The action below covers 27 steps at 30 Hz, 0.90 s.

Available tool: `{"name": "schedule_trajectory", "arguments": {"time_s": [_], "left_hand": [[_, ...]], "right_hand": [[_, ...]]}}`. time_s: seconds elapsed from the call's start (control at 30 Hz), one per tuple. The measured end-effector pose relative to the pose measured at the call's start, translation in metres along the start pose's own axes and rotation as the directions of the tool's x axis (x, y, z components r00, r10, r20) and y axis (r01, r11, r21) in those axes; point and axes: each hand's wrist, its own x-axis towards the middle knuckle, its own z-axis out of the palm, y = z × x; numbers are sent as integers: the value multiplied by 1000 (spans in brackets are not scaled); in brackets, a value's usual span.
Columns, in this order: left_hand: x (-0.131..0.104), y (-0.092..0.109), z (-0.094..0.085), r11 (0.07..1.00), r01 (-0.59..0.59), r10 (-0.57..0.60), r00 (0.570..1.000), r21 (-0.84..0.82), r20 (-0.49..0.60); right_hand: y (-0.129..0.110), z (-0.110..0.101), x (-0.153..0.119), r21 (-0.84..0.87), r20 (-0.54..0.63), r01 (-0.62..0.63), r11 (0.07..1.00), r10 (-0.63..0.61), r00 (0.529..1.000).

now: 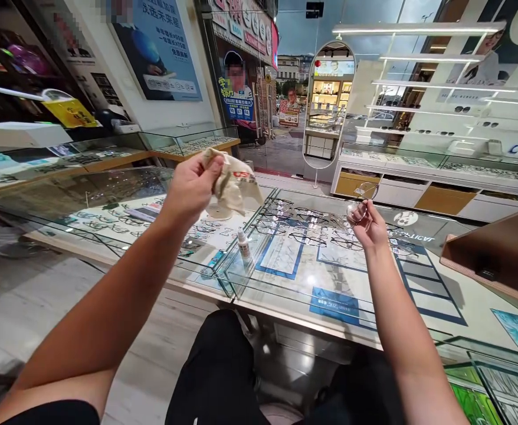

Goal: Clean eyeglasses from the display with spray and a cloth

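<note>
My left hand (197, 180) is closed on the upper edge of a cream cleaning cloth (239, 184) with red lettering, which hangs above the glass counter. On the right, my right hand (371, 225) pinches a pair of thin-framed eyeglasses (357, 211) and holds them up over the counter. One round lens faces me near the fingertips and another round rim rises above them. The two hands are well apart. A small white bottle (243, 245) with a label stands upright on the counter glass between them.
Several eyeglass frames (307, 239) lie in the glass display case (285, 295) below my hands. A brown angled stand (491, 254) sits at the right. An oval mirror (328, 103) stands beyond the counter. At the left are a white box (22, 134) and a yellow bag (69, 111).
</note>
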Motion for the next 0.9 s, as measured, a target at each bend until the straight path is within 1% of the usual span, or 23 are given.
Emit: {"name": "schedule_trajectory", "arguments": {"time_s": [0.07,0.13,0.2,0.27,0.33,0.43,0.47,0.5,0.57,0.6,0.67,0.7,0.73,0.77,0.8,0.83,0.87,0.9], "left_hand": [[-3,-3,-25,985,-18,20,1000,171,-8],[-7,-14,-48,939,8,-8,1000,344,0],[-11,-31,-67,872,66,-92,995,484,30],[-15,-54,-80,802,140,-213,975,581,58],[-20,-78,-87,780,216,-317,945,587,74],[-27,-107,-88,806,360,-434,899,470,57],[-28,-115,-88,795,407,-475,879,449,44],[-29,-122,-88,769,447,-516,856,458,32],[-31,-132,-91,681,485,-584,812,549,7],[-31,-136,-93,633,484,-605,797,604,-4],[-32,-143,-100,556,462,-620,784,691,-26],[-33,-145,-104,529,441,-614,788,725,-32],[-35,-147,-107,499,413,-594,803,762,-47],[-38,-146,-111,462,371,-549,833,806,-68],[-41,-144,-113,425,314,-472,877,849,-88],[-45,-140,-114,396,245,-359,928,885,-96],[-50,-134,-113,376,169,-218,972,911,-90],[-54,-126,-109,377,85,-65,996,922,-66]], "right_hand": [[2,0,0,-40,-10,-2,999,2,1000],[3,-1,-1,-62,-27,-12,998,11,1000],[4,-1,-1,-69,-32,-25,997,23,999],[5,-2,-1,-83,-25,-30,996,28,999],[6,-3,-2,-94,-15,-33,995,31,999],[7,-4,-2,-73,-5,-52,996,52,999],[7,-4,-2,-62,-4,-64,996,64,998],[8,-4,-2,-53,-7,-77,996,77,997],[8,-4,-2,-50,-19,-98,994,97,995],[8,-5,-2,-56,-29,-103,993,101,994],[9,-5,-2,-75,-46,-105,992,101,994],[9,-6,-2,-85,-51,-105,991,101,994],[9,-6,-2,-93,-54,-105,990,100,994],[9,-7,-2,-100,-52,-105,989,100,994],[9,-7,-1,-107,-47,-104,989,100,994],[10,-7,-1,-115,-39,-102,988,98,994],[9,-6,-1,-125,-29,-97,987,94,995],[9,-5,-1,-139,-16,-91,986,90,996]]}}
